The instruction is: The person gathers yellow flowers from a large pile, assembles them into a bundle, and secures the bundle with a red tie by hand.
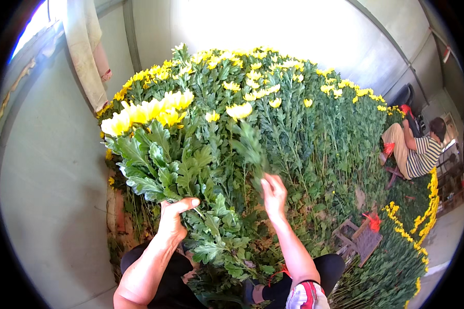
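My left hand [174, 218] is closed around the stems of a bunch of yellow chrysanthemums [149, 112], its blooms pointing up and left and its leafy stems trailing below the fist. To the right of that bunch, my right hand [273, 193] grips a single yellow chrysanthemum [239, 111] low on its stem; its leaves are blurred. The two hands are apart. Behind them rises a large heap of cut yellow chrysanthemums [301, 127] with dense green leaves.
A pale wall panel [50, 154] stands close on the left. At the lower right is a small stool [365, 239] with red ties, beside more laid-out chrysanthemums [386, 270]. A seated person [417, 150] in a striped shirt is at the far right. Loose leaves and stems litter the ground.
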Action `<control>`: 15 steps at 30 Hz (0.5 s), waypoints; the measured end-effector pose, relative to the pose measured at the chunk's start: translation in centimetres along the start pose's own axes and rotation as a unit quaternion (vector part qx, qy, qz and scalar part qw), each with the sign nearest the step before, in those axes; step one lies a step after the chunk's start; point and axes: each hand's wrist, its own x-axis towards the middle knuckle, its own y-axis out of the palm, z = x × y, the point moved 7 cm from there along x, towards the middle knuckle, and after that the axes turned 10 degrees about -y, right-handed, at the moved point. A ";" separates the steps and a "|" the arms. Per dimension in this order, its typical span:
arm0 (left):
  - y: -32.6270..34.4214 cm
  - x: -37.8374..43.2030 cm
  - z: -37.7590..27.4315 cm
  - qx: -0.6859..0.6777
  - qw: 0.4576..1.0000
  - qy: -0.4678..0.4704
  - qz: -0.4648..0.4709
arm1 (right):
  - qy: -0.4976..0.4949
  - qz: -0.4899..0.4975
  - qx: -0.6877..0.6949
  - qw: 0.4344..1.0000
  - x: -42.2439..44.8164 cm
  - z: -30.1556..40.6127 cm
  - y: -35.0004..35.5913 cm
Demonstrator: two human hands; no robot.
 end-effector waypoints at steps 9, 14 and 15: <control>-0.8 0.0 -0.1 0.019 1.000 0.014 -0.014 | -0.080 -0.064 -0.317 0.943 10.0 -5.8 11.5; -1.5 0.1 -0.1 0.013 1.000 0.006 -0.004 | 0.307 0.072 -0.149 0.937 7.7 -16.7 11.3; -1.6 0.1 -0.3 0.006 1.000 0.016 -0.009 | 0.237 0.046 -0.052 0.969 7.7 -16.1 11.6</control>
